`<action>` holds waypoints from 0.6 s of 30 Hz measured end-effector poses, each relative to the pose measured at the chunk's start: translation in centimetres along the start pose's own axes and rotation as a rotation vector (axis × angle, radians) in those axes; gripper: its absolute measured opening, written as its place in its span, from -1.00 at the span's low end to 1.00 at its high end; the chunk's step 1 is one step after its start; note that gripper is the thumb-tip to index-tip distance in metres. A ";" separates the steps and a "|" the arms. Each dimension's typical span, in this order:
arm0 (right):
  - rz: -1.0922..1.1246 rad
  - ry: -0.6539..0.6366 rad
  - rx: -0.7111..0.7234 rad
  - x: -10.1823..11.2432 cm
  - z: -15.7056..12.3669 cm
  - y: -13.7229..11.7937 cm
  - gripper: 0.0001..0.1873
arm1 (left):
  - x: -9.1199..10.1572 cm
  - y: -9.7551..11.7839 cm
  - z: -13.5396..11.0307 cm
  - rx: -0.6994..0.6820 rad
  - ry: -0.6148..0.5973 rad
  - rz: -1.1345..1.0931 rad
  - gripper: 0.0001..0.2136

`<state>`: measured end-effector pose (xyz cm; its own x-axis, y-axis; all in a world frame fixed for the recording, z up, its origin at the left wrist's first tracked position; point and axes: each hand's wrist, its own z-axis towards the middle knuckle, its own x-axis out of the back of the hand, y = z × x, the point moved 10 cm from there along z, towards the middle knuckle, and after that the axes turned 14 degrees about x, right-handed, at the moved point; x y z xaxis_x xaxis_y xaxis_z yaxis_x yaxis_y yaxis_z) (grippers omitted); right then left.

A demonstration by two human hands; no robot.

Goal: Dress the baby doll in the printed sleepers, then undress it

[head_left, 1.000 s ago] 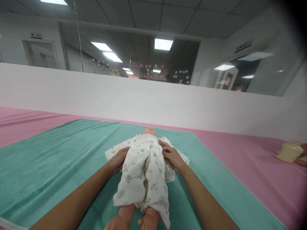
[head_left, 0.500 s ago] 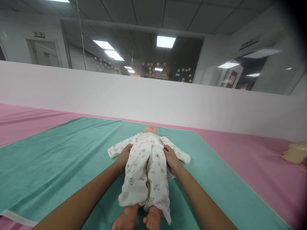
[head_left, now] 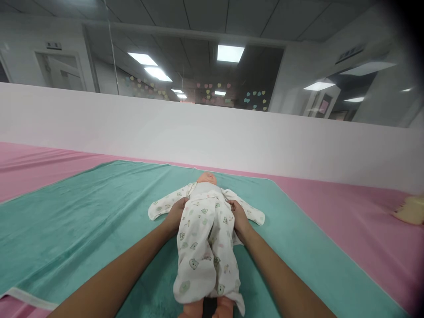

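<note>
A baby doll lies on its back on a teal blanket, head away from me and feet at the bottom edge of the view. It wears a white printed top with sleeves spread out, and white printed pants. At the waist, my left hand is closed on the left side of the pants. My right hand grips the pants at the opposite side of the waist. Both thumbs show on top; the other fingers are mostly hidden under the cloth and the doll.
The teal blanket lies over a pink sheet. A low white wall with glass above it runs along the back. At the far right edge sits a pale yellowish object, partly cut off.
The pants legs have swung slightly right and nearer to me, and the feet show less. Both hands keep their hold at the waist, having shifted a little to the right.
</note>
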<state>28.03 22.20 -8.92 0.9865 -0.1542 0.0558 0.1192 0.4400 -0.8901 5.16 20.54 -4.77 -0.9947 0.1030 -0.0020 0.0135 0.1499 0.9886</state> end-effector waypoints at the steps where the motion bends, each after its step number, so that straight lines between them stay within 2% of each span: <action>1: 0.031 -0.003 -0.010 -0.1 0.0 0.2 -0.73 | -0.1 0.0 0.1 -0.004 -0.012 -0.022 -0.84; 6: 0.115 -0.037 0.009 -0.5 0.0 -0.5 -0.77 | -0.4 0.0 0.4 -0.055 -0.036 0.026 -0.85; 10: 0.209 -0.075 -0.066 -0.7 -0.4 -0.5 -0.83 | 0.4 -0.3 0.7 -0.067 0.001 0.039 -0.87; 15: 0.369 -0.045 -0.053 -0.3 -0.6 -1.6 -0.86 | 0.0 0.7 0.7 -0.187 -0.117 -0.044 -0.82; 18: 0.393 -0.050 -0.056 -0.3 -0.7 -2.1 -0.83 | 0.2 1.0 0.7 -0.207 -0.094 -0.063 -0.79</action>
<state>27.43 20.70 -7.35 0.9600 0.0600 -0.2737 -0.2738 0.4076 -0.8712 5.01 21.39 -3.89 -0.9789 0.1923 -0.0696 -0.0797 -0.0452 0.9958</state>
